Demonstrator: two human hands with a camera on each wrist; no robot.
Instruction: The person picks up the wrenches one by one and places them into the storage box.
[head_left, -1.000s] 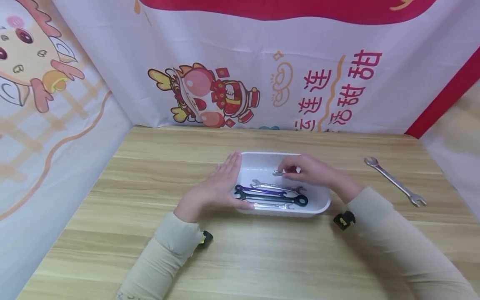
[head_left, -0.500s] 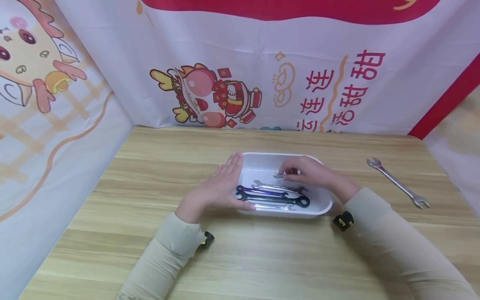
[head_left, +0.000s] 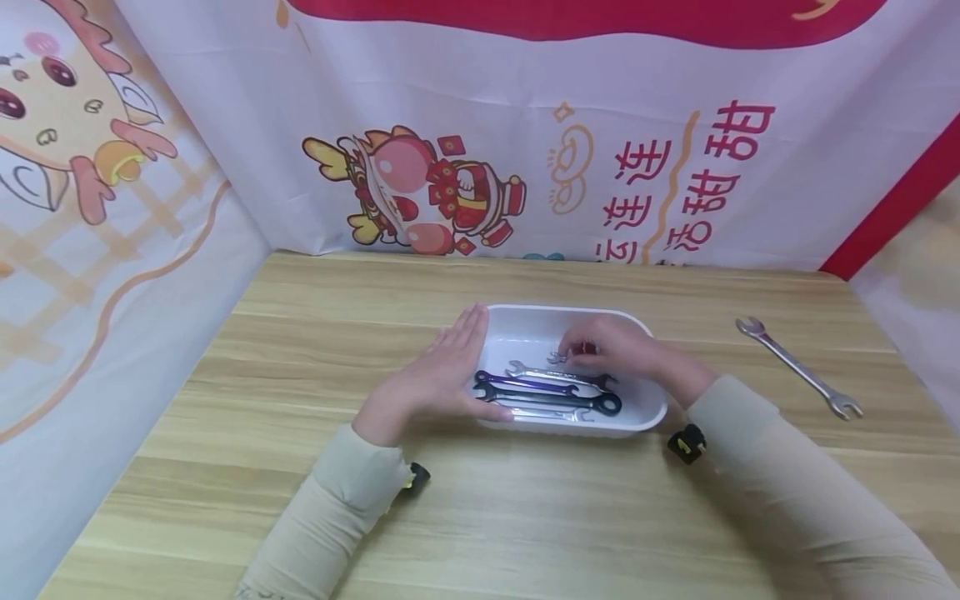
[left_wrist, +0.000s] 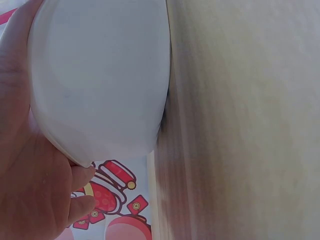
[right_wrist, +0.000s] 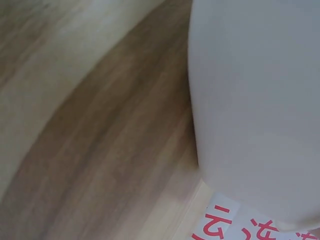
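A white plastic tub (head_left: pixel 517 321) stands on the table. My left hand (head_left: pixel 435 379) rests along its left end, fingers straight on the rim and thumb over the front edge; the left wrist view shows the palm against the tub wall (left_wrist: pixel 100 75). Inside the tub my right hand (head_left: pixel 611 343) pinches a small silver wrench (head_left: pixel 556 358), only one end of it showing. In front of it lie a silver open-end wrench (head_left: pixel 551 374), a purple wrench (head_left: pixel 525 384), a black ratchet wrench (head_left: pixel 543 397) and another silver wrench (head_left: pixel 551 414), roughly parallel. The tub's outer wall (right_wrist: pixel 255 100) hides the right fingers in the right wrist view.
A larger silver open-end wrench (head_left: pixel 798 367) lies slantwise on the wooden table (head_left: pixel 540 517), right of the tub. Behind the table hangs a printed white cloth (head_left: pixel 465 75), with another printed cloth along the left side.
My right hand has lowered the small silver wrench slightly toward the front, closer to the row of wrenches. My left hand has stayed on the tub. The view has shifted slightly.
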